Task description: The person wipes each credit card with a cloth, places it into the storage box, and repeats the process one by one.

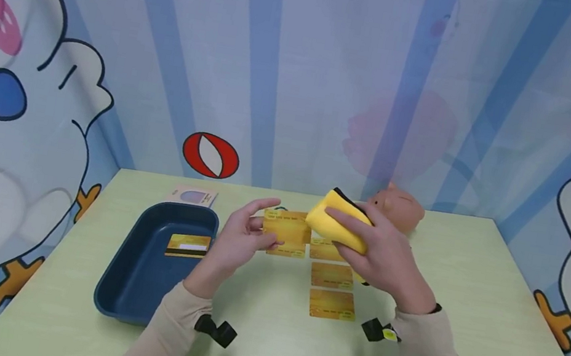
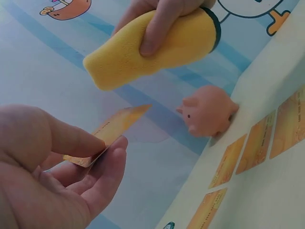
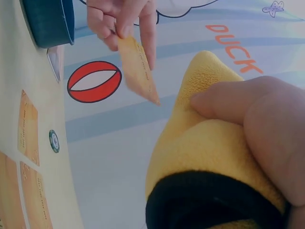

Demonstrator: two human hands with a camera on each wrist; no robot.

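Between thumb and fingers, my left hand (image 1: 239, 239) pinches a gold bank card (image 1: 286, 223) by its left edge, raised above the table. My right hand (image 1: 385, 256) grips a folded yellow cloth (image 1: 336, 220) with black edging, just right of the card. In the left wrist view the cloth (image 2: 152, 52) is up beyond the card (image 2: 126, 119), a gap between them. The right wrist view also shows the card (image 3: 136, 67) apart from the cloth (image 3: 205, 143). Several similar gold cards (image 1: 333, 276) lie on the table below the hands.
At left stands a dark blue tray (image 1: 120, 282) with one card (image 1: 187, 246) in it, stripe side up. Behind the tray lies a small booklet (image 1: 193, 196). A pink toy pig (image 1: 403, 210) sits behind my right hand. A green chip (image 3: 54, 141) lies near the cards.
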